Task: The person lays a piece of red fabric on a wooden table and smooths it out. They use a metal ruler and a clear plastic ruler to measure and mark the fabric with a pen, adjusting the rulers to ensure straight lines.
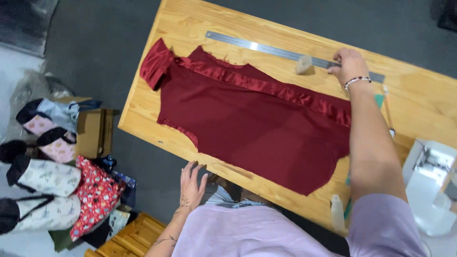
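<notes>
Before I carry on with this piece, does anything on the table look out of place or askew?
Mostly tidy. The dark red fabric lies flat, but its satin collar end is bunched at the table's edge. The right hand rests on the metal ruler.

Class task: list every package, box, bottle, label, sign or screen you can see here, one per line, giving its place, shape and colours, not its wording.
Cardboard box: on the floor left of the wooden table, brown, open flaps.
Small bottle: on the table's near edge by the right arm, pale, translucent, upright.
No labels, signs or screens can be made out.
</notes>
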